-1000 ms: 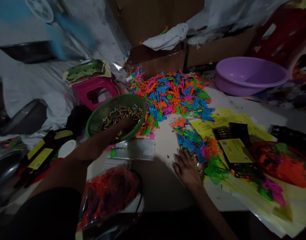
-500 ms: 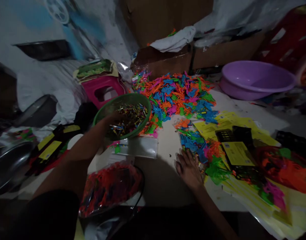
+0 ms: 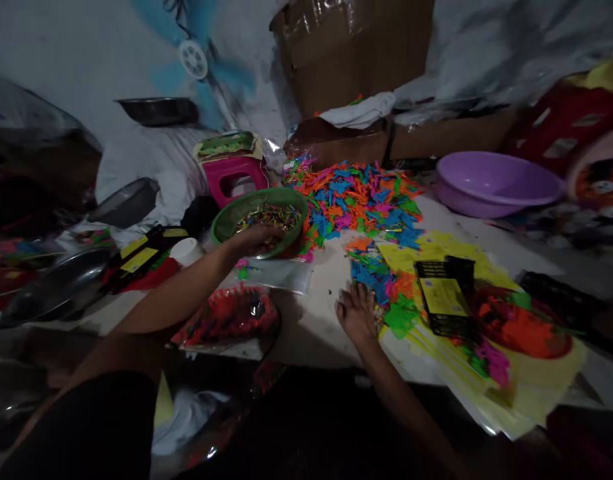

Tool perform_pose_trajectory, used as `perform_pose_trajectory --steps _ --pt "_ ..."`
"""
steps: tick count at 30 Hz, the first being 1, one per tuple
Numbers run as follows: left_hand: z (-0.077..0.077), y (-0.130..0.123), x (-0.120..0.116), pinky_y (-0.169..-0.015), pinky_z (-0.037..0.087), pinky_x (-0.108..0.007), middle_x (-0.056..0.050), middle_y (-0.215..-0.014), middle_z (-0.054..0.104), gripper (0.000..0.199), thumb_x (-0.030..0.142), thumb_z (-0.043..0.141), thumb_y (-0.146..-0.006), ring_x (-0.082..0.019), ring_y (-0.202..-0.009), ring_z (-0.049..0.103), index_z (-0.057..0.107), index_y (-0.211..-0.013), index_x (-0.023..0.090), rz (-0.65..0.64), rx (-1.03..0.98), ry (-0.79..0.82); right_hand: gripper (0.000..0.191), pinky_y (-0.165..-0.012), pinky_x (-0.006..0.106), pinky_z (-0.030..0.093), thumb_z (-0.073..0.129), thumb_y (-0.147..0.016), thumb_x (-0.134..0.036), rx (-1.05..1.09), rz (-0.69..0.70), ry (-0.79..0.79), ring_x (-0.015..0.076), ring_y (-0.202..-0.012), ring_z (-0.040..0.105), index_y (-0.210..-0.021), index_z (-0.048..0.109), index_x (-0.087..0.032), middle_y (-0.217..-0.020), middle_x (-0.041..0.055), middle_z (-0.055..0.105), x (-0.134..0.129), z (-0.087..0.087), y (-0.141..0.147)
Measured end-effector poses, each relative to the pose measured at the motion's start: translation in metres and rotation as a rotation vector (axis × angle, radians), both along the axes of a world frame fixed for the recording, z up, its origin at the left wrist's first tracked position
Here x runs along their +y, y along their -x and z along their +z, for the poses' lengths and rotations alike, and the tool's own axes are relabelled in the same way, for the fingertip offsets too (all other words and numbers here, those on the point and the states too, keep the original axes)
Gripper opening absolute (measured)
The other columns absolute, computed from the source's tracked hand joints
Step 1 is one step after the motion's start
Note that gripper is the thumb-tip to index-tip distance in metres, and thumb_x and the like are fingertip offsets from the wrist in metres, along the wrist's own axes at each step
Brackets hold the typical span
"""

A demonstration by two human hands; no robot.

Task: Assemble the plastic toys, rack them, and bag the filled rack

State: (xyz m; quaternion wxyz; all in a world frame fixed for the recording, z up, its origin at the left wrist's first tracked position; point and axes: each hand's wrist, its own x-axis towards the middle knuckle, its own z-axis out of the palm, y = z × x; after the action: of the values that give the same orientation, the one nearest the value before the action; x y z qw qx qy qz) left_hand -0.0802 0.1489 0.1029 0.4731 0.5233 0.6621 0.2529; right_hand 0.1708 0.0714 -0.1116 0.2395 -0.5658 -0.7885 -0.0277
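Centrally, I see my left hand (image 3: pixel 256 239) reaching into the green bowl (image 3: pixel 226 220), grip unclear, while my right hand (image 3: pixel 355 313) lies open beside the toys (image 3: pixel 386 293).

The left hand (image 3: pixel 256 238), which a second ago was sunk among the small coloured pieces in the green basket (image 3: pixel 226 220), and half a second ago hovered over the basket's left part, now sits at the basket's near rim, knuckles up. The right hand (image 3: pixel 357 312) has drawn slightly back toward the near edge of the white table (image 3: pixel 316 320), its fingertips now just touching the nearest blue plastic pieces (image 3: pixel 369 277).
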Motion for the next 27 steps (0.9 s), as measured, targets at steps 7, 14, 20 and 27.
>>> perform_pose_trajectory --steps 7,14,20,27 --pt "-0.029 -0.098 -0.101 -0.029 0.021 -0.009 -0.001 -0.061 0.055 0.011 0.024 0.055 -0.076 -0.003 -0.041 0.042 0.057 -0.082 0.014 0.086 -0.695 0.521 0.039 -0.105 0.051 0.009 0.04 -0.082 -0.024 0.138 0.071 0.053 0.0279 -0.132 0.014 -0.116 0.052 -0.009 -0.135 0.0155 0.039 0.0 -0.002 0.0" --pt "-0.091 -0.131 -0.112 -0.03 0.031 -0.007 -0.003 -0.059 0.055 0.015 0.017 0.044 -0.081 -0.004 -0.043 0.048 0.055 -0.074 0.01 0.364 -1.195 0.589 0.033 -0.099 0.04 0.032 0.035 -0.084 -0.019 0.603 0.097 0.041 0.0189 -0.107 0.051 -0.107 0.058 -0.018 -0.112 0.0083 0.06 -0.017 0.031 -0.012" --pt "-0.109 -0.156 -0.114 -0.041 0.044 -0.015 -0.002 -0.053 0.055 0.014 0.011 0.044 -0.076 -0.007 -0.045 0.052 0.053 -0.064 0.011 0.443 -1.222 0.384 0.03 -0.074 0.027 0.049 0.047 -0.082 -0.031 0.983 0.052 0.063 0.0143 -0.081 0.061 -0.109 0.054 -0.018 -0.094 0.0053 0.065 -0.081 0.057 -0.017" --pt "-0.104 -0.175 -0.142 -0.048 0.048 -0.021 -0.002 -0.055 0.059 0.015 0.015 0.045 -0.075 -0.011 -0.048 0.057 0.055 -0.063 0.012 0.369 -1.1 0.367 0.027 -0.074 0.028 0.05 0.053 -0.078 -0.03 1.05 -0.062 0.029 0.0145 -0.079 0.061 -0.102 0.057 -0.018 -0.09 0.0041 0.066 -0.123 0.05 0.002"
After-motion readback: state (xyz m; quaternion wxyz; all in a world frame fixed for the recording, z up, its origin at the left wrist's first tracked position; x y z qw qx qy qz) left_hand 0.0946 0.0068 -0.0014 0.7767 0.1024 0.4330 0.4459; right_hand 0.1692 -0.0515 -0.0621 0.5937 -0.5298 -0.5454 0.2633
